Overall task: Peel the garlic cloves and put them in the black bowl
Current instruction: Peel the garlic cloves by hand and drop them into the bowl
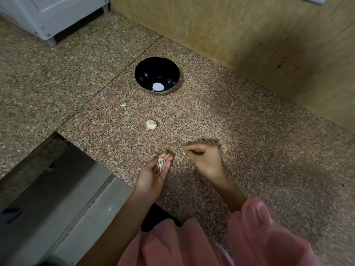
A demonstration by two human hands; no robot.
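The right hand (203,158) is curled, thumb and forefinger pinching a small pale bit (184,153) at their tips; blur hides whether that is a stripped clove or a scrap of skin. Just beside it but not touching, the left hand (153,175) lies palm up with relaxed fingers, cradling a loose tuft of papery garlic skins (161,163) rather than clutching it. To do this step well, I judge the pinch should be light so a slick clove does not squirt out, the bit should be checked for clinging skin, and the peelings should ride in the left palm, away from the bowl. Beyond the hands, on the speckled granite counter (221,116), an unpeeled garlic piece (151,124) sits near. A smaller clove (123,104) lies farther on to the left, and the black bowl (146,73) stands farthest, well apart from both hands. A pale patch (158,86) on its floor may be glare or a clove; I cannot tell.
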